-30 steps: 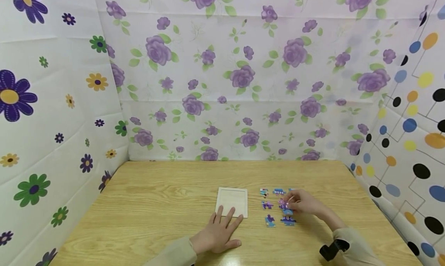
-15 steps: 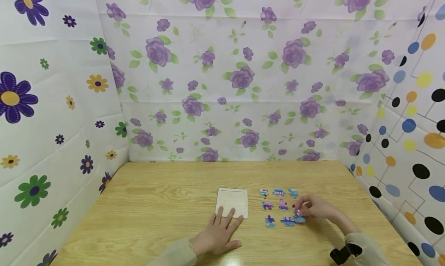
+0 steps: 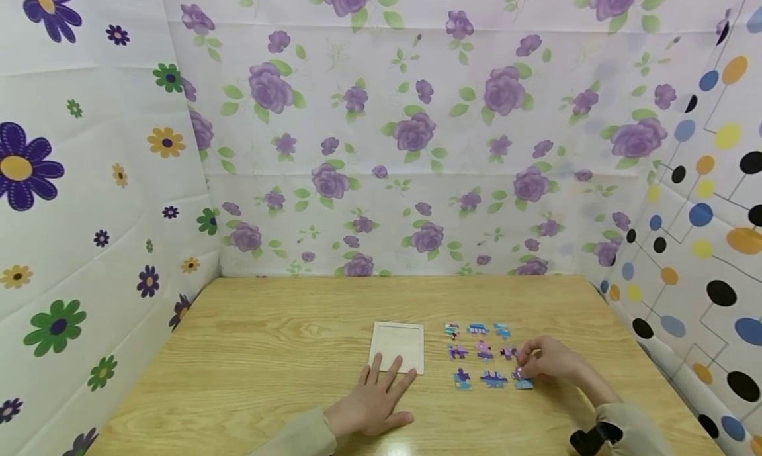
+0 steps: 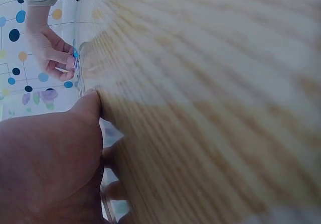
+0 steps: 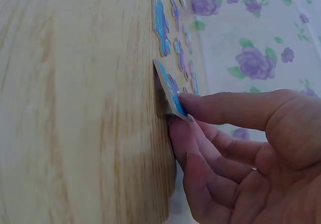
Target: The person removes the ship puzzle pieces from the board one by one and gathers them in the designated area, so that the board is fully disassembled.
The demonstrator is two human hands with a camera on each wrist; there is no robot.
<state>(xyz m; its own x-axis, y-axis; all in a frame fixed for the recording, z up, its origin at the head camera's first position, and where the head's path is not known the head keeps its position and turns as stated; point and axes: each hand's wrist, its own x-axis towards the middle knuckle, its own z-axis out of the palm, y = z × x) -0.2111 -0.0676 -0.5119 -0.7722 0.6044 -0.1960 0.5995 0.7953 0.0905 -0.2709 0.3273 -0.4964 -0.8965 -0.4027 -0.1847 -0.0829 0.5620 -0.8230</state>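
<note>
My right hand (image 3: 550, 359) pinches a blue and purple jigsaw puzzle piece (image 5: 170, 91) between thumb and fingers. In the right wrist view that piece is tilted, one edge low at the table and the near edge raised. It sits at the front right corner of several puzzle pieces (image 3: 493, 378) laid out in rows. My left hand (image 3: 373, 400) lies flat with fingers spread, its fingertips over the front edge of a pale square puzzle frame (image 3: 397, 343). The frame's inside is bare wood colour.
The wooden table (image 3: 286, 337) runs back to a flowered cloth wall (image 3: 381, 178). Patterned cloth also hangs on the left and right sides. A black strap (image 3: 595, 437) circles the right wrist over the sleeve.
My right hand has moved right and slightly toward me with the puzzle piece, from the middle of the rows to their front right corner. The left hand has stayed in place.
</note>
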